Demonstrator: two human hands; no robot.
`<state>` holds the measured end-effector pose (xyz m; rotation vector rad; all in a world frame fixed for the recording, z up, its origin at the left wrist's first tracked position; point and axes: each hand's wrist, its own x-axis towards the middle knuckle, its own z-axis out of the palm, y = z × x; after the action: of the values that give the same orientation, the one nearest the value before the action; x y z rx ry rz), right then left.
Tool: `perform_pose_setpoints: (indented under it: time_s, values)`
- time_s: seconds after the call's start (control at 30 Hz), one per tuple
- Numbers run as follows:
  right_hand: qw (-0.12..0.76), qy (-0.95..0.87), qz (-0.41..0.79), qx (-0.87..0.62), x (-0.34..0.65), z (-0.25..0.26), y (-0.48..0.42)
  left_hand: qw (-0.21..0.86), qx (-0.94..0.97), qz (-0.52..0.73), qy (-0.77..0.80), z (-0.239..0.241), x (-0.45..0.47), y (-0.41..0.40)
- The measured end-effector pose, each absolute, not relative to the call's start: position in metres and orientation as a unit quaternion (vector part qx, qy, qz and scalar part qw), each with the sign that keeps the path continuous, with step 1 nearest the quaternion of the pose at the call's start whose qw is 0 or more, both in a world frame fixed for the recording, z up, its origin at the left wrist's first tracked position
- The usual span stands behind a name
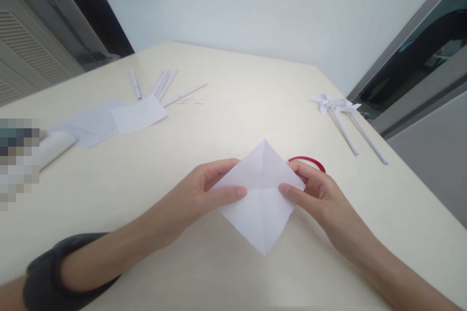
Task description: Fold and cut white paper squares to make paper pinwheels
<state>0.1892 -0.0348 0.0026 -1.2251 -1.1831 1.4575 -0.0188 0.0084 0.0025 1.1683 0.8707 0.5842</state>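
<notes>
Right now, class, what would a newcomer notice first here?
A creased white paper square, turned like a diamond, is pinched between the left hand and right hand at the middle of the table. A red loop peeks from behind the right hand; two paper pinwheels lie far right.

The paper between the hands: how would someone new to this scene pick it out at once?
On the cream table, look toward the near edge, where the left hand and right hand pinch a creased white square by its side corners. It is turned like a diamond and shows crossing fold lines, unlike the flat sheets far left.
</notes>
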Motion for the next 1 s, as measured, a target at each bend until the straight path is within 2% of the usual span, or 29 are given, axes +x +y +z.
perform_pose_setpoints:
  time_s: [0.43,0.63,1.0]
  values:
    - [0.423,-0.479,0.573,-0.513,0.1894,0.004,-0.0351,0.73,0.503,0.256,0.386,-0.0021,-0.0228,0.0094]
    - [0.447,-0.476,0.554,-0.516,0.1915,0.0029,-0.0348,0.749,0.498,0.248,0.362,-0.0011,-0.0227,0.0107]
    - [0.446,-0.418,0.634,-0.474,0.1976,0.0046,-0.0338,0.748,0.475,0.245,0.394,0.006,-0.0154,0.0093]
